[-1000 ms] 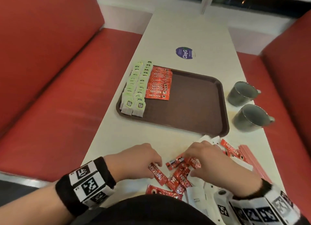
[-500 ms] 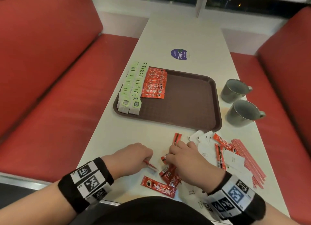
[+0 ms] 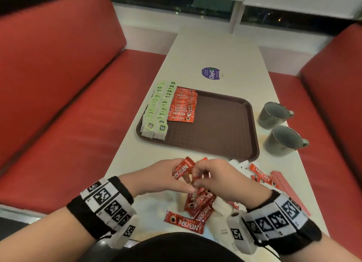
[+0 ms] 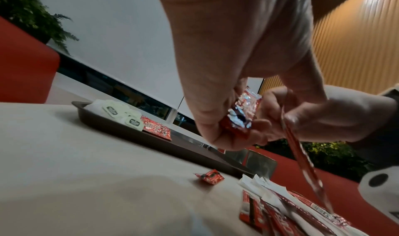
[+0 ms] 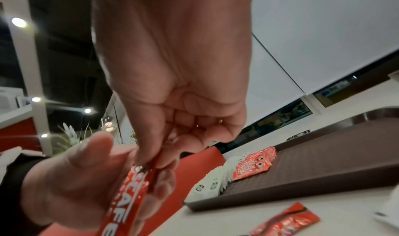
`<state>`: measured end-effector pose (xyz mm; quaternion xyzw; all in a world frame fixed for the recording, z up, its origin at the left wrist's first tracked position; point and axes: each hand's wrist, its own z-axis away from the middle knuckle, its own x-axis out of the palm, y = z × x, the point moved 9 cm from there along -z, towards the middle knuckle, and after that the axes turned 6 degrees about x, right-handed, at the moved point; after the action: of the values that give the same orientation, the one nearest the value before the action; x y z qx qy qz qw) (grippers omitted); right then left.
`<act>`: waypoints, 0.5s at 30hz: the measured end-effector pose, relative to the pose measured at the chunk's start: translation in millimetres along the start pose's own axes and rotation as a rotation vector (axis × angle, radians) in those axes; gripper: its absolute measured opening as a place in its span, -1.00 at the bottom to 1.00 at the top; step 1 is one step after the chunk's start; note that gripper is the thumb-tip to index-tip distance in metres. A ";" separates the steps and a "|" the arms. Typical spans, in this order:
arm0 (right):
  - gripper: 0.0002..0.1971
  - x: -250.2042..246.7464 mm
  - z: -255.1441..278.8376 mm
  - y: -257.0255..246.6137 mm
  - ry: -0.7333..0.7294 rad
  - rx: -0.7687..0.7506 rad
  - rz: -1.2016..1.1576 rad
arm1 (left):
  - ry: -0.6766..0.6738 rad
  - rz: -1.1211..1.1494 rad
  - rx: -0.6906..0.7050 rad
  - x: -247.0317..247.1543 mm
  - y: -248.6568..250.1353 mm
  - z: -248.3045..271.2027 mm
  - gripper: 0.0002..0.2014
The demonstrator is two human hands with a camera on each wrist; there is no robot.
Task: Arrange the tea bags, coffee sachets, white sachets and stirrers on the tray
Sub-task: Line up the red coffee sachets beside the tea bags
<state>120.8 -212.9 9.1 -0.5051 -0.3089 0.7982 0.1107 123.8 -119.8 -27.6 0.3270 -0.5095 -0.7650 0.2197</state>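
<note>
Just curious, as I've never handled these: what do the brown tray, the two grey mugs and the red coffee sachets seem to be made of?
The brown rectangular tray looks like moulded plastic: matte, finely textured floor, rounded raised rim. The two grey mugs seem to be glazed ceramic or enamelled metal; their soft sheen leaves that open. The red coffee sachets look like foil-lined plastic film: the one in the left hand glints and crinkles.

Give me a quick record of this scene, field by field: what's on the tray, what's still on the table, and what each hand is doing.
tray: brown, on the white table
on tray: two rows of tea bags along its left side, one row of coffee sachets beside them
rest of tray: bare
loose on table: more coffee sachets, white sachets, stirrers
left hand: holds a coffee sachet
right hand: pinches a coffee sachet
mugs: two, right of the tray
</note>
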 end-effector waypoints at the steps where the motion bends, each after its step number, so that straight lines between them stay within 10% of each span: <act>1: -0.74 -4.5 -1.4 -2.4 0.027 0.013 -0.079 | -0.017 0.024 0.012 2.0 3.2 -1.9 -0.71; 15: -0.90 -26.7 -18.0 16.1 0.327 0.110 -0.637 | 0.142 0.494 -0.019 -19.6 -3.2 -0.4 -0.85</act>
<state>151.1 -231.7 13.7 -0.4979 -0.3855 0.6477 0.4289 137.6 -105.7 -25.2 0.2434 -0.5499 -0.6680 0.4384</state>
